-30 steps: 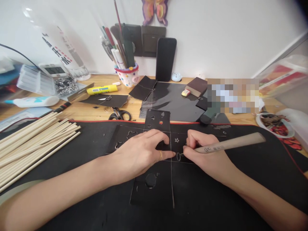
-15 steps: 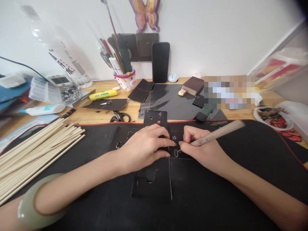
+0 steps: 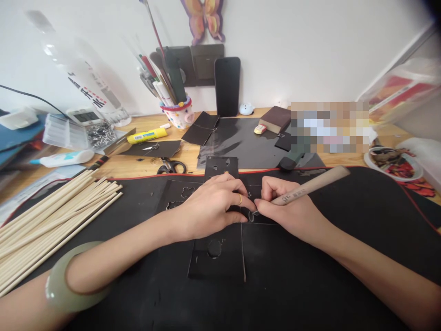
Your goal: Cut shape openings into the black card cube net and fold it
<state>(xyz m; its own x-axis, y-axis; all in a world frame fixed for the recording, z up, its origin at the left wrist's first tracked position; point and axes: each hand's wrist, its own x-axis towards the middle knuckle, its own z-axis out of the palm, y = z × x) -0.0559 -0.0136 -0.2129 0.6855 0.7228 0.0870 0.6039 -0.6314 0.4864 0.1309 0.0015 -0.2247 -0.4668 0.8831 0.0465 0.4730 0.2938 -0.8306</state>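
A cross-shaped piece of black card (image 3: 217, 266) with cut-out shapes and pale outlines lies on the black mat. My left hand (image 3: 215, 204) rests flat across its middle, fingers apart and pressing it down. In my right hand (image 3: 287, 202) is a craft knife (image 3: 310, 186) with a thick light-brown handle, gripped like a pen and tilted up to the right. Its thin tip meets the card at a small oval outline (image 3: 251, 216), close to my left fingertips. A star outline above the oval is mostly covered by fingers.
Wooden sticks (image 3: 51, 220) lie on the left of the mat (image 3: 310, 285). Behind are scissors (image 3: 171, 166), a yellow glue stick (image 3: 148, 135), a brush cup (image 3: 179, 112), a phone (image 3: 227, 87) and an eraser (image 3: 259, 129). A bowl (image 3: 392, 164) stands at right.
My left hand has slid slightly right, its fingertips closer to the knife and over the star. The knife tip stays at the oval. The view has shifted slightly.
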